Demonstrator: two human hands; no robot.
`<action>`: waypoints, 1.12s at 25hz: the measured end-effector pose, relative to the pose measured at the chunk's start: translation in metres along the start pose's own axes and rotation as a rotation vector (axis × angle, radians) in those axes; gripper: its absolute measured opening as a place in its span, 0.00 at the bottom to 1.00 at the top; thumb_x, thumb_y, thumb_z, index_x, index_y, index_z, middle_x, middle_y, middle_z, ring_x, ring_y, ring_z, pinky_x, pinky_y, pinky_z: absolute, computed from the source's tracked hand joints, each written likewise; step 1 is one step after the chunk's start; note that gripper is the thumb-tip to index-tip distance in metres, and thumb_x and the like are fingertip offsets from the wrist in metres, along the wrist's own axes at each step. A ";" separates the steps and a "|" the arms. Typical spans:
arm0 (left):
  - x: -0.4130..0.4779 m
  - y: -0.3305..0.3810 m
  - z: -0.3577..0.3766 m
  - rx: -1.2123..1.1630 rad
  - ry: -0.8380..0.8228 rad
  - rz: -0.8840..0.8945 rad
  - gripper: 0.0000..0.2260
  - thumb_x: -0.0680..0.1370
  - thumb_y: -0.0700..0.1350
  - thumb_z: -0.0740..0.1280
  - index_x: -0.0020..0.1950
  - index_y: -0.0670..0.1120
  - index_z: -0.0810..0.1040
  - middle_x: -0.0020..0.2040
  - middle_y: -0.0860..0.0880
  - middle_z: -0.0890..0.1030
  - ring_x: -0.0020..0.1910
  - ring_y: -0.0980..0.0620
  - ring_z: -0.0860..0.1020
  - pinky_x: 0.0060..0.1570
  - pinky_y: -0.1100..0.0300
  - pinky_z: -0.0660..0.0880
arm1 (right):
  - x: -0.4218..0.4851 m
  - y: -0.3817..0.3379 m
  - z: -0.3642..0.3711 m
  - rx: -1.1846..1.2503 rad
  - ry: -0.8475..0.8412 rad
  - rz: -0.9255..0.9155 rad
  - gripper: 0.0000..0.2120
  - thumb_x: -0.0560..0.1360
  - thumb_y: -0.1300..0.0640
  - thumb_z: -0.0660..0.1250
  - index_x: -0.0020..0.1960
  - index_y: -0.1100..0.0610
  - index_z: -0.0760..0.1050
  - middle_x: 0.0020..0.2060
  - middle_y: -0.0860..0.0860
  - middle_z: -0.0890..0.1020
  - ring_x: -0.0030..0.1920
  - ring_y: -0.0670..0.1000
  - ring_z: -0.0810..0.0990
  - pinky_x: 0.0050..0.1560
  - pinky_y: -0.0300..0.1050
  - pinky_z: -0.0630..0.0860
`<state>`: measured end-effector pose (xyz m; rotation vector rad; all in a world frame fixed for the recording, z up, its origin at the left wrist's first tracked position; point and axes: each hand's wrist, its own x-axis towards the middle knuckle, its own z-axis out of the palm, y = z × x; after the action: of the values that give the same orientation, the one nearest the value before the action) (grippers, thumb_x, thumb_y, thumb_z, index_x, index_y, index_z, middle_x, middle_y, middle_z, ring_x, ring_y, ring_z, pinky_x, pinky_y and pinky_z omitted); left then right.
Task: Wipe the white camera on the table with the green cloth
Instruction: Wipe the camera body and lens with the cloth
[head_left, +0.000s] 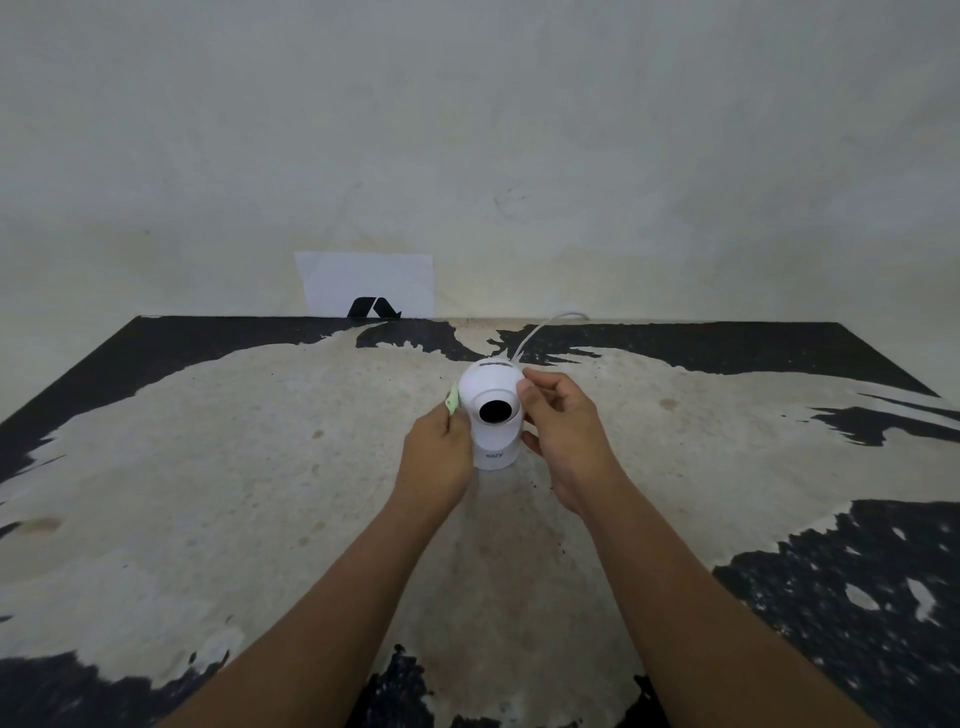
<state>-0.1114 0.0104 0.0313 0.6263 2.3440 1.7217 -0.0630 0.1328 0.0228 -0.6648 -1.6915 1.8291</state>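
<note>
One small white dome-shaped camera (493, 413) with a round black lens stands upright near the middle of the table (208, 467), lens toward the viewer; the blue lettering on its base is too blurred to read. Only a sliver of the pale green cloth (452, 400) shows, pinched in the left hand (441, 447) against the camera's left side; the rest is hidden behind the fingers. The right hand (563, 431) curls around the camera's right side, fingertips touching the dome. A thin white cable (540, 330) runs from behind the camera over the table's far edge. A white paper sheet (363, 280) with a black mark leans on the wall, its bottom cut off by the table.
</note>
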 end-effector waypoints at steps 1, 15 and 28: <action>0.000 0.006 -0.002 -0.017 0.012 0.060 0.12 0.81 0.44 0.54 0.51 0.44 0.76 0.37 0.46 0.77 0.35 0.50 0.72 0.34 0.58 0.68 | 0.000 0.000 -0.001 0.000 -0.003 0.002 0.10 0.77 0.52 0.66 0.57 0.50 0.77 0.56 0.51 0.80 0.58 0.52 0.79 0.61 0.58 0.77; -0.002 -0.011 0.001 0.120 -0.010 0.090 0.13 0.81 0.43 0.53 0.48 0.41 0.76 0.35 0.52 0.75 0.36 0.51 0.73 0.32 0.66 0.66 | -0.001 0.000 0.000 0.022 -0.012 0.017 0.12 0.77 0.52 0.65 0.60 0.52 0.76 0.56 0.52 0.81 0.58 0.53 0.79 0.61 0.59 0.76; -0.035 -0.006 -0.009 0.230 -0.105 0.072 0.14 0.81 0.44 0.54 0.39 0.43 0.72 0.32 0.50 0.72 0.32 0.53 0.68 0.31 0.61 0.62 | -0.008 -0.008 -0.002 -0.018 -0.016 0.045 0.12 0.78 0.53 0.64 0.61 0.52 0.76 0.56 0.50 0.80 0.58 0.51 0.78 0.62 0.55 0.76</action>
<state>-0.0846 -0.0138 0.0248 0.8251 2.4926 1.4175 -0.0555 0.1290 0.0305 -0.7027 -1.7179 1.8574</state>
